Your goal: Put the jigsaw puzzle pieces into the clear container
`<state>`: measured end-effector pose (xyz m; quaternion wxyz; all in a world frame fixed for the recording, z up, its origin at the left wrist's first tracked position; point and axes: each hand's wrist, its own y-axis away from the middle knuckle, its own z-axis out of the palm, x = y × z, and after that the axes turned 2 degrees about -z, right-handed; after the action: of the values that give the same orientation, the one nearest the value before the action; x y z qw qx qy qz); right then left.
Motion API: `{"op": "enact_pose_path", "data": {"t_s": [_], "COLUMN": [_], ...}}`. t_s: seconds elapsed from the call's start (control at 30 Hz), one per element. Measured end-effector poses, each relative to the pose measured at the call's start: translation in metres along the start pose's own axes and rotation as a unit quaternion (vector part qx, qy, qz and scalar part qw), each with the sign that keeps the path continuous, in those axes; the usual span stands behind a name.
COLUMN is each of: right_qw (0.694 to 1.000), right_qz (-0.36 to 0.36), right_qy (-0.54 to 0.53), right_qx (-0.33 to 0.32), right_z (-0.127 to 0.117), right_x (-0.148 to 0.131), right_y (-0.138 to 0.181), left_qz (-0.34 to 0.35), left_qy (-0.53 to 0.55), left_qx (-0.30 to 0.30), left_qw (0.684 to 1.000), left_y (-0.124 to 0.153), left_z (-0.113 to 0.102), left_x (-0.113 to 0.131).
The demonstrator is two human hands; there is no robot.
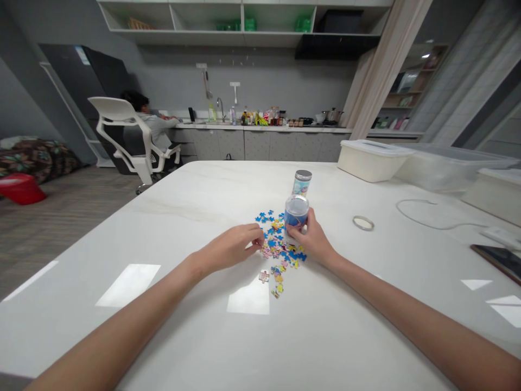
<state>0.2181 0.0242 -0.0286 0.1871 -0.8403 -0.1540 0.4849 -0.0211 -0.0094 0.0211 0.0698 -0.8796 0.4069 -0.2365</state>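
Nearby, loose puzzle pieces (277,250) spread at twelve o'clock; at their nine, my left hand (241,243) curls, whether pinching one I cannot tell. At their one o'clock, my right hand (316,241) grips a blue-banded jar (297,208). Beyond, at its twelve, stands a silver-lidded can (302,183).

No readable text, blue jar label (293,219) too small to read, fridge sticker (82,55) illegible
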Motion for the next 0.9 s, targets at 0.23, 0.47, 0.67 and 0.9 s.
{"op": "enact_pose_path", "data": {"t_s": [0.23,0.47,0.67,0.9], "right_qw": [0.977,0.953,0.951,0.974], "right_qz": [-0.196,-0.276,-0.280,-0.209], "right_qy": [0.068,0.098,0.100,0.056], "right_qx": [-0.053,-0.078,-0.080,-0.073], "right_z": [-0.003,-0.001,-0.001,-0.003], "right_x": [-0.015,-0.014,-0.014,-0.017], "right_y": [0.009,0.010,0.010,0.009], "left_qz": [0.057,0.091,0.090,0.040], "left_qy": [-0.056,-0.121,-0.120,-0.103], "left_qx": [0.229,0.209,0.146,0.189], "left_qw": [0.970,0.966,0.978,0.976], "left_y": [-0.005,-0.005,-0.004,-0.004], "left_z": [0.000,-0.002,-0.003,-0.004], "left_x": [0.009,0.012,0.007,0.009]}}
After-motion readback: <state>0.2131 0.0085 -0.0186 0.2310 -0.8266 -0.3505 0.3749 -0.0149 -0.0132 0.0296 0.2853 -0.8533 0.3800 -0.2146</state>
